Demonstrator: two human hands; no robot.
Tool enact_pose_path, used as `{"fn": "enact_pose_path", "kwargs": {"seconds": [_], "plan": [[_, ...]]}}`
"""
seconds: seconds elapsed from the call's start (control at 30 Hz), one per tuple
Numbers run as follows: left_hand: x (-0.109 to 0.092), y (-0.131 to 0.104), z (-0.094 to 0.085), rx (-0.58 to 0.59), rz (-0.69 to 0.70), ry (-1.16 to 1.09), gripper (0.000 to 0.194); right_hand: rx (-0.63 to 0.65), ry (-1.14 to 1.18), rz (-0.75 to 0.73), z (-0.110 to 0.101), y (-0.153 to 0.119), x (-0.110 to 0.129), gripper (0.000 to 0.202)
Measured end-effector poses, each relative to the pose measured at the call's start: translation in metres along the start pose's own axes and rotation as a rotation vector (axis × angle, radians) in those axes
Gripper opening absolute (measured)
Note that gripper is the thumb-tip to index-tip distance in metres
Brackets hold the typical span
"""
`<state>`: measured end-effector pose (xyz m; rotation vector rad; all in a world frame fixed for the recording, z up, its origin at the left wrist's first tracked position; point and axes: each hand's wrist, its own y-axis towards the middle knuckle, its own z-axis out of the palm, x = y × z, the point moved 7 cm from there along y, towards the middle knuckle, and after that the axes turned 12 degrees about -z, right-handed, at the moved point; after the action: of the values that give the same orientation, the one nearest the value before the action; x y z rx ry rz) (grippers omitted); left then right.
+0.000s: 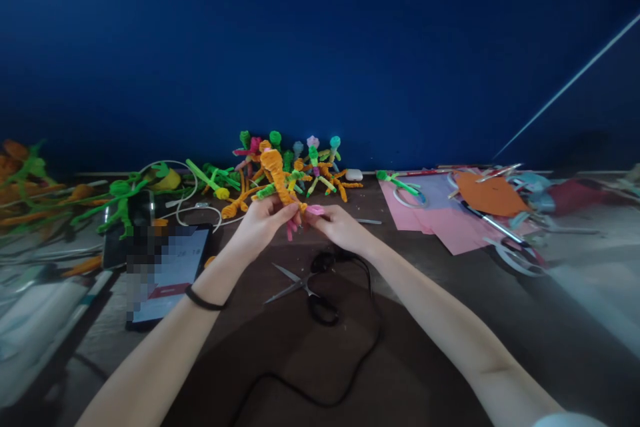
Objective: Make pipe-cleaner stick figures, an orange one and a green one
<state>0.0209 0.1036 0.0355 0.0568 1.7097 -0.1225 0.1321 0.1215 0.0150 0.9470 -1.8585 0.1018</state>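
My left hand (263, 223) is closed around the lower part of an orange wrapped figure (277, 170), which has a thick, ridged upper end. Whether it is crepe paper or fuzzy wire I cannot tell. Pink ends (291, 230) hang below my fingers. My right hand (340, 227) meets the left at the figure's base, thumb and finger pinched on a small pink piece (315, 210). Just beyond my hands stand several small wrapped figures (313, 160) in green, orange, pink and blue. Scissors (303, 285) lie spread on the table below my hands.
A black cable (367, 347) curls across the dark table. A phone-like device (175, 273) and a white cable (217, 213) lie left, near green figures (120, 203). Pink paper sheets (455, 233), an orange piece (490, 192) and pens are right. A blue wall (320, 47) rises behind.
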Motion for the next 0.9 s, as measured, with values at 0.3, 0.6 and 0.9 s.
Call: {"fn": "enact_pose_path", "kwargs": {"seconds": [0.3, 0.6, 0.9], "plan": [[0.005, 0.004, -0.017, -0.304, 0.016, 0.388, 0.019, 0.131, -0.144, -0.006, 0.009, -0.009, 0.024, 0.027], [0.003, 0.006, -0.007, -0.105, 0.072, 0.592, 0.016, 0.124, -0.099, 0.04, -0.013, -0.008, 0.017, 0.029], [0.003, 0.0, 0.001, 0.11, -0.057, 0.132, 0.016, 0.022, 0.05, 0.027, -0.022, -0.001, -0.002, 0.026]]}}
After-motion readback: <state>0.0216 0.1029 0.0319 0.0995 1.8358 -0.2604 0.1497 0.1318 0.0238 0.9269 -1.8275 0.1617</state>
